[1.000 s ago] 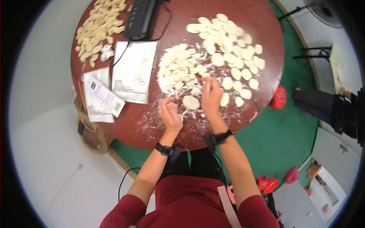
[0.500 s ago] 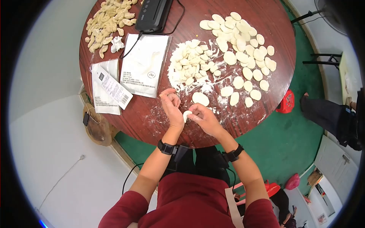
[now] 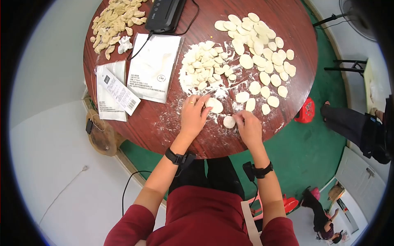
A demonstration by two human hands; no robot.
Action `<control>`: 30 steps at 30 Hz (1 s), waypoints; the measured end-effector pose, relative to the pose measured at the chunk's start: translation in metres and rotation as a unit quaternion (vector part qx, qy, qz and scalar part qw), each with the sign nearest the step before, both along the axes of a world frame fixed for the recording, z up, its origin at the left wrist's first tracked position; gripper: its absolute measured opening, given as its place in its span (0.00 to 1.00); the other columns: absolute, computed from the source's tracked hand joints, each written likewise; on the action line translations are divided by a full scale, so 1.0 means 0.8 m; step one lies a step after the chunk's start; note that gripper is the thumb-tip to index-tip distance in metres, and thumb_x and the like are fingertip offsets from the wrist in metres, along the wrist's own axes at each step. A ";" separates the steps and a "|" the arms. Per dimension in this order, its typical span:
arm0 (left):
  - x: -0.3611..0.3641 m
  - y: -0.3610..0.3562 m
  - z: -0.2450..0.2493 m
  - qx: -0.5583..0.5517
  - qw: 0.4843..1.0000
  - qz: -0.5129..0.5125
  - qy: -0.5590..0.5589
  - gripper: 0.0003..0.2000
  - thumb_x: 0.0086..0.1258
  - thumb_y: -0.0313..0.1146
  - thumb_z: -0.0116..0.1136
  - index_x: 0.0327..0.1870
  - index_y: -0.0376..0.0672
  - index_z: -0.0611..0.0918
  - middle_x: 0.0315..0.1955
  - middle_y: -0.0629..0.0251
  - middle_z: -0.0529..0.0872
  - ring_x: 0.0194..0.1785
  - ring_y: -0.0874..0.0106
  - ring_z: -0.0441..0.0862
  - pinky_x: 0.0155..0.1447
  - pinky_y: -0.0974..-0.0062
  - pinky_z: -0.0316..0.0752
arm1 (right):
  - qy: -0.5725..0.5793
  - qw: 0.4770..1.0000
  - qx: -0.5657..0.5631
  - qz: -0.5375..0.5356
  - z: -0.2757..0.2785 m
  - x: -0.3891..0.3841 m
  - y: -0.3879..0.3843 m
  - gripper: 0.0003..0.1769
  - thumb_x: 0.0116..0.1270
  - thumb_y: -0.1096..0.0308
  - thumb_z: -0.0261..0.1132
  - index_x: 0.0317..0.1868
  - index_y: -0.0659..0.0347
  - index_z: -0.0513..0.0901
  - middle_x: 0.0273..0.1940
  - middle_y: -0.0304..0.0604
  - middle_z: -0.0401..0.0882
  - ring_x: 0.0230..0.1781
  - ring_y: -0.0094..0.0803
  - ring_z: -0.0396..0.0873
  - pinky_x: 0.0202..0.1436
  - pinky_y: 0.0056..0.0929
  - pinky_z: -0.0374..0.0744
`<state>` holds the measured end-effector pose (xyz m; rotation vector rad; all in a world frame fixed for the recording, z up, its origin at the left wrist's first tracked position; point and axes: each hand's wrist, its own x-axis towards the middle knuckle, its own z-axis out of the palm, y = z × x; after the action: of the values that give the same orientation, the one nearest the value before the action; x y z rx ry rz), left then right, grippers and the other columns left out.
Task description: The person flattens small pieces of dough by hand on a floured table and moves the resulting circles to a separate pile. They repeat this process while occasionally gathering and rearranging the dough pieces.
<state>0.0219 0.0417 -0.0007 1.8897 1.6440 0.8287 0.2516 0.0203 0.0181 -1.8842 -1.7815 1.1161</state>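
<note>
Fingertips of my left hand [image 3: 194,115] touch the left edge of a large flat dough round [image 3: 214,105], which lies on the floured table [image 3: 164,131]. My left hand's fingers are slightly spread. Just right of it, my right hand [image 3: 248,126] has its thumb and fingers pinched at the right edge of a small dough disc [image 3: 229,121]. Beyond my hands is a floury heap of small dough pieces [image 3: 203,63]. Many flat dough rounds [image 3: 258,41] cover the right side of the table.
Shaped dough pieces [image 3: 113,24] lie at the far left, beside a black device [image 3: 165,16] with a cable. White packets [image 3: 154,67] rest nearer. A red stool [image 3: 306,110] stands right of the table. People are visible at the right edge and lower right.
My hands have moved apart. My left hand has gone forward to the large round; my right hand has moved right. The small dough piece between them now lies flat on the table.
</note>
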 end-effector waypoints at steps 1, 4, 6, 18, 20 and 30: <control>0.003 0.000 0.000 -0.001 1.000 0.000 -0.002 0.16 0.67 0.31 0.70 0.55 0.42 0.83 0.47 0.56 0.81 0.53 0.51 0.78 0.57 0.56 0.74 | -0.045 0.996 0.081 -0.014 -0.001 -0.003 0.003 0.08 0.70 0.66 0.71 0.42 0.62 0.84 0.31 0.46 0.82 0.34 0.46 0.81 0.38 0.43 0.78; 0.009 0.007 -0.001 0.010 1.000 -0.001 0.013 0.15 0.66 0.31 0.70 0.52 0.42 0.83 0.49 0.54 0.80 0.54 0.51 0.78 0.58 0.56 0.73 | -0.109 0.972 0.208 -0.027 -0.008 -0.021 0.020 0.10 0.71 0.65 0.69 0.46 0.60 0.83 0.36 0.46 0.80 0.39 0.48 0.80 0.41 0.45 0.76; 0.010 0.012 0.000 0.019 1.000 0.001 0.005 0.13 0.66 0.30 0.71 0.48 0.41 0.81 0.43 0.55 0.81 0.50 0.53 0.79 0.55 0.57 0.75 | -0.173 0.954 0.245 -0.021 -0.016 -0.041 0.030 0.14 0.71 0.63 0.69 0.54 0.57 0.82 0.45 0.44 0.79 0.47 0.44 0.78 0.48 0.43 0.74; -0.020 -0.006 0.007 -0.129 0.986 0.074 -0.077 0.13 0.66 0.25 0.70 0.50 0.39 0.82 0.31 0.56 0.86 0.30 0.64 0.82 0.38 0.68 0.77 | -0.250 0.926 0.282 0.017 -0.057 -0.085 0.033 0.34 0.71 0.47 0.66 0.73 0.53 0.75 0.55 0.44 0.76 0.55 0.40 0.73 0.54 0.46 0.64; -0.025 -0.009 0.002 -0.128 0.986 0.083 -0.072 0.12 0.65 0.26 0.71 0.48 0.38 0.84 0.33 0.56 0.87 0.31 0.63 0.83 0.38 0.68 0.77 | -0.257 0.926 0.276 0.030 -0.060 -0.086 0.035 0.35 0.71 0.47 0.66 0.73 0.53 0.74 0.55 0.44 0.76 0.55 0.40 0.73 0.54 0.46 0.63; -0.019 -0.017 0.005 -0.241 0.950 0.133 -0.151 0.05 0.73 0.28 0.65 0.42 0.36 0.84 0.29 0.57 0.91 0.29 0.71 0.89 0.34 0.72 0.80 | -0.053 0.953 0.290 -0.073 -0.059 -0.070 0.043 0.18 0.74 0.62 0.62 0.60 0.57 0.79 0.48 0.47 0.76 0.52 0.45 0.72 0.57 0.46 0.65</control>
<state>0.0064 0.0278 0.0035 1.1663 1.7308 0.6943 0.1960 0.0544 -0.0288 -1.6888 -1.7393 0.3764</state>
